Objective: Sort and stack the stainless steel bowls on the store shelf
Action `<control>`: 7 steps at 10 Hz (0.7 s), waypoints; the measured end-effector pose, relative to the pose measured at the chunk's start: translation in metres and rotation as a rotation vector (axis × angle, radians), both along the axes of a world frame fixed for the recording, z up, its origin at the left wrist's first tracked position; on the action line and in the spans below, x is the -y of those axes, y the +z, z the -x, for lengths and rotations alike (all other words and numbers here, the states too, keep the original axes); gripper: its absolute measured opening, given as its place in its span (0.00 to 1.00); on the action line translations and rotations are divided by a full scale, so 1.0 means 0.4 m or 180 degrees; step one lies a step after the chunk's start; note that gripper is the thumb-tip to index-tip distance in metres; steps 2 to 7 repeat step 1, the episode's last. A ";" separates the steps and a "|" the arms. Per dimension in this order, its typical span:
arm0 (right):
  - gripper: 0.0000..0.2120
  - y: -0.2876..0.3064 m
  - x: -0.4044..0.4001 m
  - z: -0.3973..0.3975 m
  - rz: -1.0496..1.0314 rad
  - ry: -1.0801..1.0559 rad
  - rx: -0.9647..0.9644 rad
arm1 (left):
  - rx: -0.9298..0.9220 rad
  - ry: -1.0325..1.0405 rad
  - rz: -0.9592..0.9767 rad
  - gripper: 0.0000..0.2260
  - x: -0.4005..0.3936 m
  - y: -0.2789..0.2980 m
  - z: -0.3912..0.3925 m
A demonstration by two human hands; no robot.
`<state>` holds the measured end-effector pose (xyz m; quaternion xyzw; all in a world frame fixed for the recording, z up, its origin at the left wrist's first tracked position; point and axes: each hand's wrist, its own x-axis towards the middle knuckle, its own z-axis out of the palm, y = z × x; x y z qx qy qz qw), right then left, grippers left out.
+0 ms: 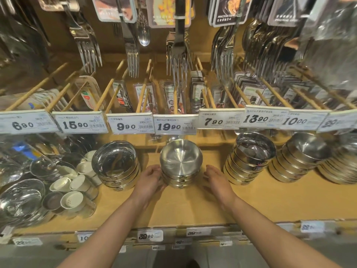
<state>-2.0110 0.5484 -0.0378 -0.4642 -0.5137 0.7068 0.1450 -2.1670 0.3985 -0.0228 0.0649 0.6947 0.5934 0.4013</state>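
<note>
A short stack of stainless steel bowls (180, 165) stands in the middle of the wooden shelf (193, 206). My left hand (149, 179) cups its left side, fingers touching the lower bowls. My right hand (216, 179) hovers open just right of the stack, a small gap between fingers and bowls. A wrapped bowl stack (116, 165) stands to the left. Taller bowl stacks sit to the right (251, 157) and far right (301, 157).
White ceramic cups (73, 190) and wrapped glassware (21, 196) crowd the shelf's left end. Price tags (174, 124) hang on a rail above the bowls, with packaged forks (179, 53) dangling from pegs higher up. The shelf's front edge (173, 235) carries more labels.
</note>
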 end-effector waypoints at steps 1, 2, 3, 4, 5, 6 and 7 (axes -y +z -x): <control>0.09 0.029 0.021 -0.056 -0.0139 -0.0194 0.0111 | -0.0242 -0.0034 0.0082 0.08 0.034 0.020 -0.020; 0.09 0.029 0.021 -0.056 -0.0139 -0.0194 0.0111 | -0.0242 -0.0034 0.0082 0.08 0.034 0.020 -0.020; 0.09 0.029 0.021 -0.056 -0.0139 -0.0194 0.0111 | -0.0242 -0.0034 0.0082 0.08 0.034 0.020 -0.020; 0.09 0.029 0.021 -0.056 -0.0139 -0.0194 0.0111 | -0.0242 -0.0034 0.0082 0.08 0.034 0.020 -0.020; 0.09 0.029 0.021 -0.056 -0.0139 -0.0194 0.0111 | -0.0242 -0.0034 0.0082 0.08 0.034 0.020 -0.020; 0.09 0.029 0.021 -0.056 -0.0139 -0.0194 0.0111 | -0.0242 -0.0034 0.0082 0.08 0.034 0.020 -0.020; 0.09 0.029 0.021 -0.056 -0.0139 -0.0194 0.0111 | -0.0242 -0.0034 0.0082 0.08 0.034 0.020 -0.020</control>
